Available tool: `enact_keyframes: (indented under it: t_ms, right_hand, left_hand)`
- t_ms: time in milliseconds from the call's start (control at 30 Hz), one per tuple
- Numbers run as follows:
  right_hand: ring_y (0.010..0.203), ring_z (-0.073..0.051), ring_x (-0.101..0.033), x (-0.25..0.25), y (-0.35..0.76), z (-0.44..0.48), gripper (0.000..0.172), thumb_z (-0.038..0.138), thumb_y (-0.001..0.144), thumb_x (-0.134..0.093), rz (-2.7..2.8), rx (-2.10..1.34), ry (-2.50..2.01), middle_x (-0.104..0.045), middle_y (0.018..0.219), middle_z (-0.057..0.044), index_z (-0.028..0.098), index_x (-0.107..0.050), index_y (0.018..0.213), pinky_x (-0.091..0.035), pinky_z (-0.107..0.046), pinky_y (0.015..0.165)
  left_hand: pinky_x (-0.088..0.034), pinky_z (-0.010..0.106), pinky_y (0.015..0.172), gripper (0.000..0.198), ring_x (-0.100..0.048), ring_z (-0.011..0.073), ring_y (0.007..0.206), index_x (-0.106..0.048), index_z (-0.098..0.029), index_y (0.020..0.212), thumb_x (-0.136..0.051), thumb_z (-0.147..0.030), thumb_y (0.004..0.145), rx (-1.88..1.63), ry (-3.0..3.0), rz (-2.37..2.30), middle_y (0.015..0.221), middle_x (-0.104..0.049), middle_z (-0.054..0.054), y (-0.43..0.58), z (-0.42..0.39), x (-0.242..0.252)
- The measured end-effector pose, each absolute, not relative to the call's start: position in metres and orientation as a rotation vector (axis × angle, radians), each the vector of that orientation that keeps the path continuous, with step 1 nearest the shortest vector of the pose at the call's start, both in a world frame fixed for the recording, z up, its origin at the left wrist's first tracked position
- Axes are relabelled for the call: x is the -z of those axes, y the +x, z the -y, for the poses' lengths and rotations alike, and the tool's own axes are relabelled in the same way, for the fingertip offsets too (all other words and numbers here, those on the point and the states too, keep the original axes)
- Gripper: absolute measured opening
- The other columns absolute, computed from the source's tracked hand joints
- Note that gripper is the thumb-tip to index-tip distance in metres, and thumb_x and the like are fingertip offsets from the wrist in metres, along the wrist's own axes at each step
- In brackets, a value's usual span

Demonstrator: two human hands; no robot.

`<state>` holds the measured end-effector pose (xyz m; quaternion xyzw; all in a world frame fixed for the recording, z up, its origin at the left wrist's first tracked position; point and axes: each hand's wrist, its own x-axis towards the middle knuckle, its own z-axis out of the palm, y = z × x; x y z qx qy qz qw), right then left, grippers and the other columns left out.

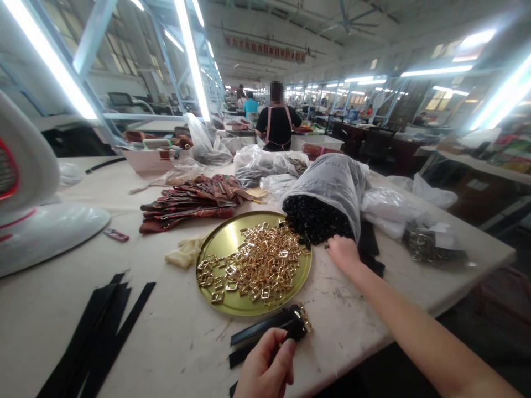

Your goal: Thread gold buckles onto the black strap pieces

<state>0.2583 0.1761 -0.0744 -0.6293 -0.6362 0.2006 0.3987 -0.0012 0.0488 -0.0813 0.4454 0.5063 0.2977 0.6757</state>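
Observation:
My left hand [267, 365] is closed, thumb and fingers pinching a black strap [295, 330] near the table's front edge. Beside it lie more black straps [262, 325], with gold buckles at their right-hand ends. My right hand [343, 253] is at the mouth of a clear plastic bag [327, 179], its fingers curled. A tiny black piece [327, 247] shows at its fingertips. Small black pieces [311, 221] fill the bag's open end. Between and beyond my hands, a round gold tray [232, 225] holds a heap of loose gold buckles [265, 262].
Black strips [93, 326] lie at left. Brown patterned leather strips [191, 202] are piled behind the tray, near a pale crumpled cloth [185, 252]. A white machine [29, 221] stands far left. Plastic bags [390, 204] sit at right. A person [277, 121] stands beyond the table.

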Motion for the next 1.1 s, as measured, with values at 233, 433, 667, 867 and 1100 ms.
enact_keyframes:
  t_ms: [233,433,667,867,1100]
  right_hand:
    - [0.059,-0.011,-0.05,0.055,0.201,-0.084,0.03,0.045,0.079,-0.053,1.346,-1.316,-1.272,-0.059,0.07,-0.001,0.016,-0.059,0.082,-0.039,-0.025,0.056]
    - [0.052,-0.007,-0.047,0.048,0.157,-0.026,0.027,0.041,0.078,-0.056,1.072,-1.664,-1.114,-0.059,0.065,0.0,0.014,-0.059,0.079,-0.035,-0.02,0.05]
    - [0.058,-0.01,-0.05,0.042,0.158,-0.007,0.026,0.031,0.08,-0.05,1.384,-1.648,-1.198,-0.059,0.073,0.0,0.017,-0.061,0.098,-0.042,-0.025,0.059]
    - [0.066,-0.013,-0.05,0.046,0.164,0.003,0.031,0.037,0.082,-0.05,1.749,-1.245,-1.221,-0.059,0.082,-0.003,0.02,-0.063,0.104,-0.041,-0.026,0.061]
    - [0.051,-0.008,-0.043,0.055,0.149,-0.001,0.03,0.041,0.073,-0.062,1.112,-1.518,-1.084,-0.052,0.064,0.003,0.016,-0.058,0.088,-0.037,-0.021,0.051]
  left_hand:
    - [-0.015,0.014,0.032,0.033,-0.026,0.0015,0.029,-0.048,-0.018,0.073,-0.054,-0.05,0.071,-0.801,1.023,-1.104,0.042,-0.043,-0.009,0.002,-0.049,0.059]
    - [-0.02,0.017,0.033,0.023,-0.028,0.0043,0.03,-0.048,-0.018,0.071,-0.05,-0.041,0.074,-0.753,1.225,-1.185,0.042,-0.044,-0.009,-0.001,-0.033,0.057]
    - [-0.034,0.021,0.049,0.021,-0.048,0.0115,0.047,-0.058,-0.019,0.071,-0.051,-0.039,0.075,-0.708,1.557,-1.289,0.05,-0.055,-0.004,-0.016,-0.012,0.058]
    - [-0.032,0.02,0.048,0.018,-0.045,0.0104,0.046,-0.06,-0.019,0.07,-0.05,-0.033,0.075,-0.588,1.617,-1.199,0.051,-0.053,-0.005,-0.015,-0.007,0.05]
    - [-0.039,0.023,0.058,0.023,-0.049,0.0122,0.057,-0.053,-0.017,0.099,-0.044,-0.026,0.079,-0.82,1.514,-1.119,0.063,-0.055,-0.002,-0.004,-0.002,0.044]
